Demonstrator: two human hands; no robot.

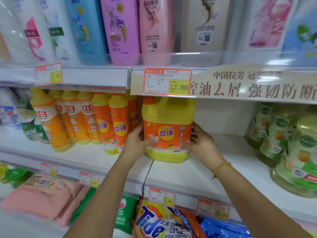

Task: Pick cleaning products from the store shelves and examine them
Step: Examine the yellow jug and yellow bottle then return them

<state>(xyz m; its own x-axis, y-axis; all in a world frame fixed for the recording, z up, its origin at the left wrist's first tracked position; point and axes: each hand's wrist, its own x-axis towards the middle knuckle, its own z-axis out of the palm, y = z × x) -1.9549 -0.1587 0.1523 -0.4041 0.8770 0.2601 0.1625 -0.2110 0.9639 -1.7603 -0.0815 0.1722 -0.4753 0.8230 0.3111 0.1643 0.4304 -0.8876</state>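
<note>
Gripping a yellow detergent jug [169,117] from either side, the person's left hand [137,141] curls its fingers round the jug's left flank with the thumb laid across the orange label. The right hand [200,141], a bead bracelet [221,167] at its wrist, cups the right flank with fingers spread and thumb on the lower front. The jug stands upright on the white shelf [188,170], under a price tag [167,81] reading 12.00, with slimmer orange bottles [118,124] just beside it on the left and green bottles [281,134] well apart on the right.
</note>
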